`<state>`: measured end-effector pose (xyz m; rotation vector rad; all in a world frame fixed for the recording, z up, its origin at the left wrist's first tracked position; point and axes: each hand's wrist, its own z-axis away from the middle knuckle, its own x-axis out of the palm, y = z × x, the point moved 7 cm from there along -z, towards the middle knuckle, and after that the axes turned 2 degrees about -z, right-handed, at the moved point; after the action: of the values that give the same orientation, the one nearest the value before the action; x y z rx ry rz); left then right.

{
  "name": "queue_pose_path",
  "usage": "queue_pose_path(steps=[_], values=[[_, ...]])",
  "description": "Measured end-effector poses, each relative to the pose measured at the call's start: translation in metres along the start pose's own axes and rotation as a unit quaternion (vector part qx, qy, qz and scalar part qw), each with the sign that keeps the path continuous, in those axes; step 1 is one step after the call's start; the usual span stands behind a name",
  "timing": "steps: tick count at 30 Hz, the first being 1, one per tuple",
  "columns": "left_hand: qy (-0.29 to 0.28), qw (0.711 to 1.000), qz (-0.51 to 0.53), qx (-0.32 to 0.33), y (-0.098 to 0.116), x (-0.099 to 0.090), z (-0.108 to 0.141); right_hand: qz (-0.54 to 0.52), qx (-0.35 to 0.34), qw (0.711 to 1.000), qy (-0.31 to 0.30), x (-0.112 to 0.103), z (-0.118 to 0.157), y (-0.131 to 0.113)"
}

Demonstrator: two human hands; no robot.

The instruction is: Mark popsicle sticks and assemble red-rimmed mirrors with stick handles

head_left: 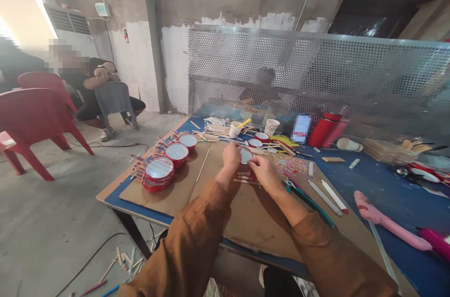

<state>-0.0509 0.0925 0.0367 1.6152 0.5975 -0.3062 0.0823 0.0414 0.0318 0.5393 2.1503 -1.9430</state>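
Observation:
Between my hands, above the cardboard, is a small round red-rimmed piece with a pale face (246,155). My left hand (232,157) pinches its left edge, and the fingers of my right hand (264,171) are closed at its lower right edge. Thin wooden sticks (248,181) lie just below it. To the left stand several red drum-like pieces (159,168) with pale tops, wooden sticks poking out of their left sides. Two more red-rimmed discs (262,137) lie beyond my hands. My fingers partly hide the held piece.
A cardboard sheet (183,184) covers much of the blue table (372,166). Rubber bands (291,166), white tubes (333,196), paper cups (272,127), a red bottle (324,129) and a pink glue gun (390,224) lie around. A perforated metal panel (316,77) stands behind; a person sits far left.

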Motion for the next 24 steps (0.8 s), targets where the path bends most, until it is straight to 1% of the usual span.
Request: queue_pose_path(steps=[5,10,18,24], values=[[0.005,1.0,0.014,-0.004,0.0,-0.001,-0.001,-0.093,0.024,0.995,0.002,0.001,-0.005,0.007],[0.003,0.999,0.03,-0.015,-0.003,-0.003,-0.006,-0.161,0.051,0.986,0.006,0.001,-0.005,0.007],[0.02,0.999,0.041,-0.015,-0.002,-0.004,-0.007,-0.213,0.067,0.975,0.013,0.0,-0.007,0.01],[0.028,0.999,0.035,0.005,0.0,-0.006,-0.007,-0.233,0.087,0.968,0.017,-0.001,-0.007,0.012]])
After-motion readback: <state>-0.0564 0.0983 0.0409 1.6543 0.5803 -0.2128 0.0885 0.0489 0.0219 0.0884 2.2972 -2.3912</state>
